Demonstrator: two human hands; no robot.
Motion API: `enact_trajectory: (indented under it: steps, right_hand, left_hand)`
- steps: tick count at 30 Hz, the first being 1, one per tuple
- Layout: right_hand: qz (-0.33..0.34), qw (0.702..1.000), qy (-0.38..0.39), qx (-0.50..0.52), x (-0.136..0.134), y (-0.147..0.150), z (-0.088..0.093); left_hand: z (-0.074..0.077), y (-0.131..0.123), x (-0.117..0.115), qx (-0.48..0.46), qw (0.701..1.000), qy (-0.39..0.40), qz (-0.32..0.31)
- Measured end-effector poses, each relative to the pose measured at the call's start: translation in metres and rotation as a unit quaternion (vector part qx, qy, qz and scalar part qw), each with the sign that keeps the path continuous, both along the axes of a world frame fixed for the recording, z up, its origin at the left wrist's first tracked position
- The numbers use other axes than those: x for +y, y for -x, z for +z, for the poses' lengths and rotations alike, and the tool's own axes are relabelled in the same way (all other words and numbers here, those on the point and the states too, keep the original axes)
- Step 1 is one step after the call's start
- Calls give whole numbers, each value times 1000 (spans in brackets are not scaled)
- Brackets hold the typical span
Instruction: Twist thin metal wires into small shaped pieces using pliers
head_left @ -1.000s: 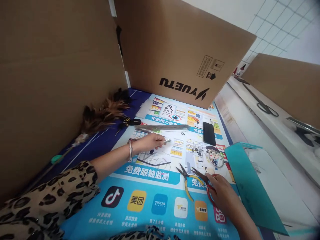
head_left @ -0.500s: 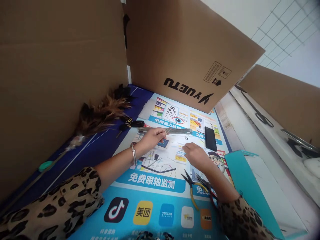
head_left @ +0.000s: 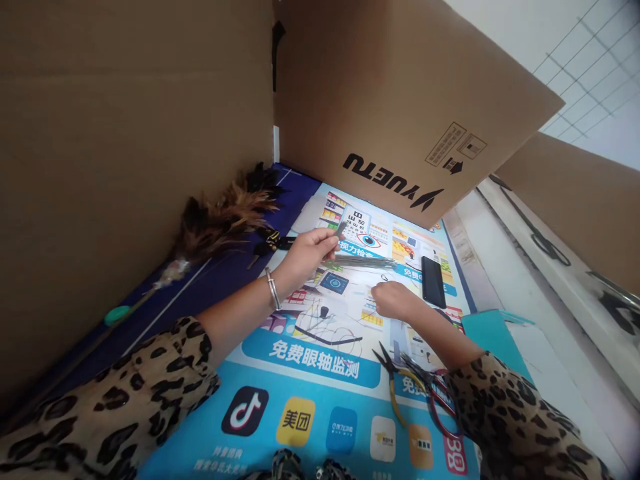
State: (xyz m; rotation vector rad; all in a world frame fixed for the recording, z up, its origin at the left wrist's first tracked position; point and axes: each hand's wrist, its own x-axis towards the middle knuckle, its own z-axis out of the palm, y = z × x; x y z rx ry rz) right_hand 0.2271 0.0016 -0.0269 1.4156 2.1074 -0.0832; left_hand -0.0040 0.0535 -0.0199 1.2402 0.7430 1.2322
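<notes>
My left hand [head_left: 313, 252] is closed around a small bunch of thin grey wires [head_left: 342, 229], whose tips stick up past the thumb and fingers. More thin wires [head_left: 367, 262] lie in a flat bundle on the printed sheet just beyond that hand. My right hand [head_left: 393, 300] has its fingers pinched together above the sheet; anything between them is too small to make out. A small dark loop [head_left: 385, 277] is close to its fingertips. Loose curved wires [head_left: 330, 327] lie scattered between the two wrists.
Yellow-handled pliers [head_left: 393, 383] and red-handled scissors [head_left: 443, 403] lie by my right forearm. A black phone [head_left: 433, 281] is at the right. Brown feathers on a stick [head_left: 227, 210] and keys [head_left: 267, 243] are at the left. Cardboard walls [head_left: 400, 100] stand behind.
My left hand has lifted slightly away with the wires, which now point more upright. My right hand stays pinched at about the same place. The whole view has shifted a little.
</notes>
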Motion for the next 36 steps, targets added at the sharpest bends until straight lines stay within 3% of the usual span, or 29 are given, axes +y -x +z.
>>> enact_trajectory:
  steps: [4,9,15,19,22,29,36]
  right_hand:
    - [-20,999,-15,-19,6,4,-2]
    - [-21,998,-42,-34,7,15,7]
    - [55,996,-66,10,16,72,19]
    - [166,980,-73,78,27,123,15]
    - [207,970,-78,99,33,139,15]
    - [205,971,-57,105,38,132,22]
    - [191,971,-42,141,51,156,13]
  left_hand:
    - [29,19,7,-52,997,-15,62]
    - [58,38,5,-108,990,-45,76]
    - [74,45,-5,-145,986,-56,54]
    - [80,49,-9,-154,985,-66,47]
    - [82,52,-8,-157,984,-72,46]
    - [76,51,-1,-151,987,-41,41]
    - [67,48,3,-167,985,-24,29]
